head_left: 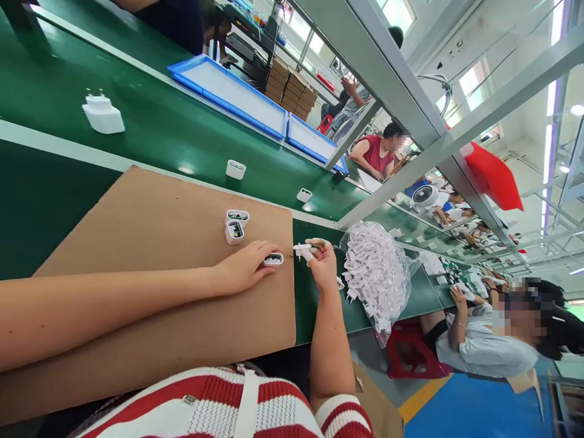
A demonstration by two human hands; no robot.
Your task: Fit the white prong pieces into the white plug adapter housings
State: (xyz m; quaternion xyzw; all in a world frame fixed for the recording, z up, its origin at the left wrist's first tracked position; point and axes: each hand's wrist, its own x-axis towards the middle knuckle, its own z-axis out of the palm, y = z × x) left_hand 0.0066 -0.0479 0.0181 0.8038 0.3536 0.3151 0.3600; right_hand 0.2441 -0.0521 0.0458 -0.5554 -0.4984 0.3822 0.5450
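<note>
My left hand (pixel 249 267) rests on the brown cardboard sheet (pixel 182 243), its fingers closed round a white charger housing (pixel 274 260) whose open end shows parts inside. To its right, my right hand (pixel 323 264) pinches a small white plug piece with pins (pixel 302 249); finger covers show on its fingertips. Two more open charger housings (pixel 235 232) stand touching each other on the cardboard, just beyond my left hand. A clear plastic bag (pixel 376 274) full of white plug pieces lies right of my right hand.
On the green belt (pixel 182 155) beyond the cardboard sit a charger with pins up (pixel 103 114) and white housings (pixel 236 170). Blue-rimmed trays (pixel 232 91) lie farther back. A metal frame post (pixel 365 204) rises at the bench edge. A co-worker (pixel 483 334) sits at right.
</note>
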